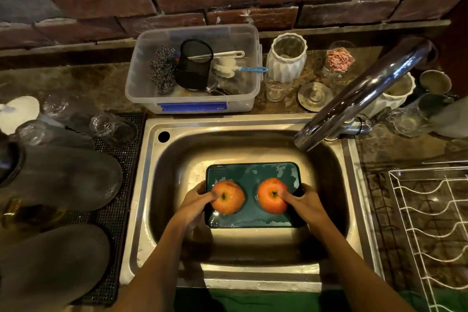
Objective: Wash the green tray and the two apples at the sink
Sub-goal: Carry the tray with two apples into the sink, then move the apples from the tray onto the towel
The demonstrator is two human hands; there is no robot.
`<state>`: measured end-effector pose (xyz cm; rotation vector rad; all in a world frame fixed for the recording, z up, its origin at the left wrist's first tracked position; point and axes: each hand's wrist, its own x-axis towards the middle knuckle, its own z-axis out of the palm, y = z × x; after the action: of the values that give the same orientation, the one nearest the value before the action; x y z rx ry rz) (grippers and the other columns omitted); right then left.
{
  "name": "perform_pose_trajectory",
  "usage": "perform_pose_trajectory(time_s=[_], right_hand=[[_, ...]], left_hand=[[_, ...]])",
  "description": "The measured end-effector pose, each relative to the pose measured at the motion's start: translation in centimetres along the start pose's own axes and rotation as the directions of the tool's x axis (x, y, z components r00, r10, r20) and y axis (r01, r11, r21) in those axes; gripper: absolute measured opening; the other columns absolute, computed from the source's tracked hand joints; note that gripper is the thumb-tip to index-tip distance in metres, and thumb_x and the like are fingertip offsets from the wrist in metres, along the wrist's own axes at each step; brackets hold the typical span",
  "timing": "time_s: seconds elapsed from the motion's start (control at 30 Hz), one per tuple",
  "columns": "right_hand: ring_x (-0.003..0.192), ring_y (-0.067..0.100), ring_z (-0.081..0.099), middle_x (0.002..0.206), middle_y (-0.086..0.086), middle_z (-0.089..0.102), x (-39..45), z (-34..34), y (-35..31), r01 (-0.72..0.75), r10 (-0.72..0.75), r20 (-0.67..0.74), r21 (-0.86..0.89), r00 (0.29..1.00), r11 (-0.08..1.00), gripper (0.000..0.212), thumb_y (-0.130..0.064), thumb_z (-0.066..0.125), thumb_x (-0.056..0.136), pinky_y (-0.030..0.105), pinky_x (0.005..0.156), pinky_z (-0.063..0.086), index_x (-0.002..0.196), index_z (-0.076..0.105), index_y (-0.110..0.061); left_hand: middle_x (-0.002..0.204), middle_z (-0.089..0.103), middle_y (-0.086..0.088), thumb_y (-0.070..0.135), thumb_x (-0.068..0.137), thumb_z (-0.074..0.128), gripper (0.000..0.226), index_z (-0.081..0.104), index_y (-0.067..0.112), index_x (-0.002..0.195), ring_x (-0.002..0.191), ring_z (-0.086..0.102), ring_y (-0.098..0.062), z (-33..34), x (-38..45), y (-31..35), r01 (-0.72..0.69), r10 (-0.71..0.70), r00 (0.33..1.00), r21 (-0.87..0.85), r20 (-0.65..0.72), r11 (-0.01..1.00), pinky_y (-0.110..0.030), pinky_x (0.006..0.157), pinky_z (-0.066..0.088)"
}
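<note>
Now | 1 green tray (253, 219) in sink (141, 185) | 2 apples (228, 197) | left hand (196, 204) & right hand (305, 202) grip tray edges

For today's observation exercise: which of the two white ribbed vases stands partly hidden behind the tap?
The right-hand white vase; the tap crosses it, while the other white vase stands unobstructed beside the plastic tub.

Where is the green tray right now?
The green tray sits low in the sink, gripped by the left hand and right hand, both apples on it.
</note>
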<state>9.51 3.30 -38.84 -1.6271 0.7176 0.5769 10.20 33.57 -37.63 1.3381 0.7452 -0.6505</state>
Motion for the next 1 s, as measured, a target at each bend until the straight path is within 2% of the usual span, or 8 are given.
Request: perform_pose_trajectory(time_s=[0.17,0.33,0.43,0.53,0.6,0.7,0.8,1.0], right_hand=[[0.094,0.012,0.065,0.107,0.001,0.068,0.1,0.2,0.0,0.008,-0.009,-0.016,-0.045,1.000,0.999,0.065,-0.033,0.086,0.074,0.028,0.079,0.055,0.127,0.056,-0.008],[0.096,0.016,0.062,0.102,-0.008,0.062,-0.1,0.3,0.0,-0.010,0.009,-0.018,-0.046,1.000,0.999,0.074,-0.036,0.085,0.075,0.031,0.083,0.054,0.135,0.051,-0.010],[0.107,0.025,0.064,0.120,0.009,0.067,-1.2,0.1,-0.9,0.006,-0.006,0.007,-0.081,1.000,0.997,0.067,-0.033,0.083,0.079,0.037,0.090,0.055,0.132,0.053,-0.007],[0.125,0.034,0.057,0.133,0.018,0.059,-3.6,-0.7,-2.0,0.104,-0.116,-0.047,-0.208,0.992,0.973,0.062,-0.033,0.075,0.087,0.048,0.105,0.048,0.136,0.053,-0.003],[0.131,0.034,0.050,0.141,0.018,0.052,-6.3,-1.7,-2.1,0.170,-0.223,-0.152,-0.302,0.963,0.938,0.059,-0.031,0.067,0.093,0.045,0.110,0.042,0.142,0.049,-0.003],[0.123,0.029,0.054,0.134,0.013,0.056,-11.4,-3.5,-0.5,0.326,-0.449,-0.243,-0.417,0.860,0.849,0.046,-0.023,0.065,0.094,0.035,0.102,0.041,0.136,0.055,-0.008],[0.133,0.031,0.047,0.143,0.013,0.052,-15.4,-5.5,2.8,0.328,-0.571,-0.229,-0.629,0.788,0.705,0.052,-0.023,0.067,0.092,0.039,0.111,0.031,0.140,0.052,-0.009],[0.154,0.029,0.015,0.166,0.007,0.024,-18.0,-6.8,9.0,0.217,-0.577,-0.081,-0.877,0.813,0.430,0.074,-0.059,0.037,0.096,0.051,0.123,0.012,0.154,0.037,-0.014]], left_hand=[[0.106,0.076,-0.004,0.003,0.086,0.071,0.035,0.064,0.022,0.115,0.096,0.074,-0.021,-0.2,0.3,-0.6,0.010,-0.010,1.000,-0.029,0.010,1.000,-0.029,0.071,0.060],[0.111,0.072,-0.007,0.012,0.087,0.073,0.042,0.060,0.014,0.126,0.101,0.070,-0.021,-0.5,0.4,-0.2,0.002,0.000,1.000,0.085,-0.015,0.996,-0.025,0.072,0.057],[0.116,0.069,-0.005,0.019,0.085,0.076,0.047,0.059,0.011,0.129,0.101,0.067,-0.015,-0.7,-0.3,0.6,-0.027,0.032,0.999,0.218,-0.020,0.976,-0.017,0.067,0.054],[0.129,0.058,0.000,0.017,0.085,0.077,0.060,0.050,0.016,0.138,0.110,0.058,-0.014,-0.2,-1.2,1.2,-0.085,0.100,0.994,0.277,-0.042,0.957,-0.022,0.085,0.048],[0.134,0.053,-0.002,0.018,0.086,0.076,0.068,0.043,0.018,0.146,0.115,0.053,-0.017,0.6,-2.0,1.3,-0.118,0.143,0.988,0.286,-0.066,0.951,-0.025,0.087,0.044],[0.128,0.049,0.006,0.020,0.085,0.076,0.056,0.048,0.032,0.132,0.117,0.047,-0.016,2.2,-3.1,0.9,-0.228,0.277,0.958,0.392,-0.072,0.891,-0.024,0.087,0.045],[0.141,0.039,-0.003,0.025,0.081,0.080,0.080,0.038,0.022,0.148,0.132,0.039,-0.025,3.6,-3.5,0.1,-0.230,0.336,0.939,0.601,-0.069,0.765,-0.041,0.109,0.041],[0.158,0.025,-0.018,0.030,0.078,0.083,0.103,0.020,0.011,0.157,0.144,0.026,-0.035,5.6,-3.4,-1.0,-0.182,0.327,0.943,0.726,-0.061,0.663,-0.045,0.118,0.027]])
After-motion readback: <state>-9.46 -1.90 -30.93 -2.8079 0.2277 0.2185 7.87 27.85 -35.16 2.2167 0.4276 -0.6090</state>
